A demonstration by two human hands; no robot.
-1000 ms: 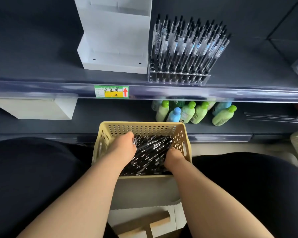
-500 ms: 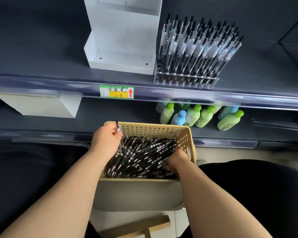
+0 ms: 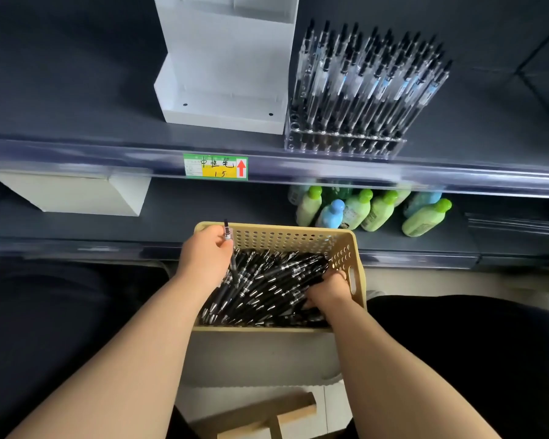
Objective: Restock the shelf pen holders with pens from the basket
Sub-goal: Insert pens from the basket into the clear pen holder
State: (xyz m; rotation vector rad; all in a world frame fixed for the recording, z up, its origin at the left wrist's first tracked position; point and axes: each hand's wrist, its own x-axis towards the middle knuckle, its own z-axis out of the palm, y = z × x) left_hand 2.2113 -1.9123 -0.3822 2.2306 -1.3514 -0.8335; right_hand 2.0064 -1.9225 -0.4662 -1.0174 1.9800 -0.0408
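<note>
A tan perforated basket sits in front of me, filled with several black pens. My left hand is over the basket's left side and pinches one pen held nearly upright, tip down. My right hand reaches into the pile at the right with fingers curled among the pens; whether it holds any is hidden. On the upper shelf stands a clear pen holder packed with pens, and next to it a white tiered holder with nothing in it.
A green and yellow price label is on the upper shelf's edge. Green and blue bottles lie on the lower shelf, right of a white box. A wooden piece lies below the basket. My dark-clothed knees flank the basket.
My left hand has lifted one pen out of the pile and moved to the basket's left rim. My right hand has slid deeper toward the right wall.
</note>
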